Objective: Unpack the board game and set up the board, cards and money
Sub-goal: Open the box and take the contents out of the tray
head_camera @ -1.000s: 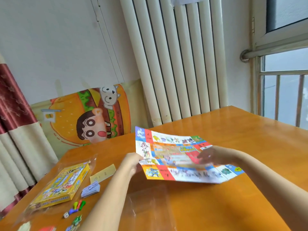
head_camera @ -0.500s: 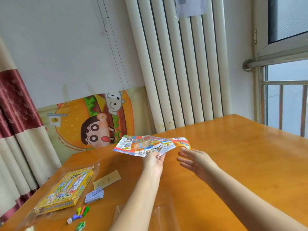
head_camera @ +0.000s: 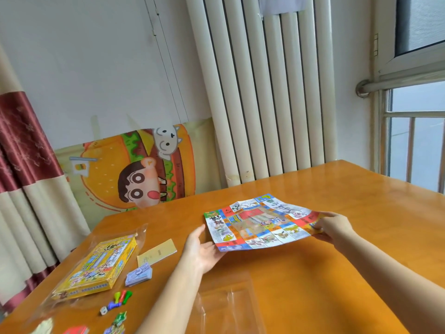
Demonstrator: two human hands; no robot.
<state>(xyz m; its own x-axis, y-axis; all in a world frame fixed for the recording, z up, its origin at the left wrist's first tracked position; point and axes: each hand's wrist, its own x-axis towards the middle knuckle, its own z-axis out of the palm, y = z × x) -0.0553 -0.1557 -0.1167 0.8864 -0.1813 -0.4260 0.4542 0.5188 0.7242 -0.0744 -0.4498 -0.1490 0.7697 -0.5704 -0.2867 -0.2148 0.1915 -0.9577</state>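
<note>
The colourful paper game board (head_camera: 260,224) is spread open, face up, just above the orange wooden table (head_camera: 337,273). My left hand (head_camera: 203,249) grips its near left corner from below. My right hand (head_camera: 333,229) pinches its right corner. On the left lie the yellow game box (head_camera: 96,267) on a clear plastic bag, a stack of pale purple paper money (head_camera: 139,276), a yellow card (head_camera: 156,251), coloured pawns (head_camera: 121,297) and a white die (head_camera: 103,310).
A clear plastic wrapper (head_camera: 226,307) lies near the front edge between my arms. More small cards (head_camera: 77,330) sit at the bottom left. A cartoon burger cushion (head_camera: 134,169), a white radiator (head_camera: 262,88) and a red-and-cream curtain (head_camera: 26,177) stand behind the table.
The board was folded and held up in my left hand alone; now it is unfolded flat, face up, with both hands on opposite corners, low over the table.
</note>
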